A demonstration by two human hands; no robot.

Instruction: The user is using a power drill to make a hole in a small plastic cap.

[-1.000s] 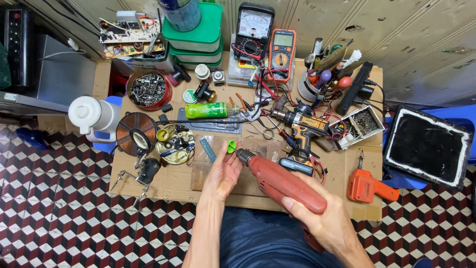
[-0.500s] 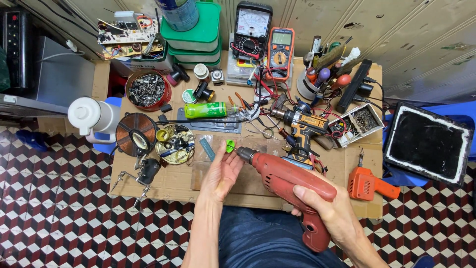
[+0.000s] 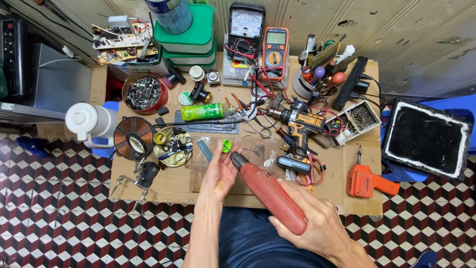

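Observation:
My right hand (image 3: 315, 223) grips the body of a red electric drill (image 3: 270, 191), which lies slanted across the front of the wooden table (image 3: 163, 186) with its dark chuck (image 3: 239, 161) pointing up and left. My left hand (image 3: 220, 171) rests beside the chuck, fingers curled around its tip. A small bright green cap (image 3: 226, 146) sits just above the left fingertips.
A yellow and black cordless drill (image 3: 300, 131), an orange drill (image 3: 366, 181), a green bottle (image 3: 203, 111), two multimeters (image 3: 273, 47), a bowl of screws (image 3: 145, 93), a copper coil (image 3: 134, 137), stacked green boxes (image 3: 191, 37) and tangled wires crowd the table. A black tray (image 3: 427, 138) sits right.
My right hand has slid back up the red drill's body after briefly holding it lower, near the handle. The left hand stays at the chuck.

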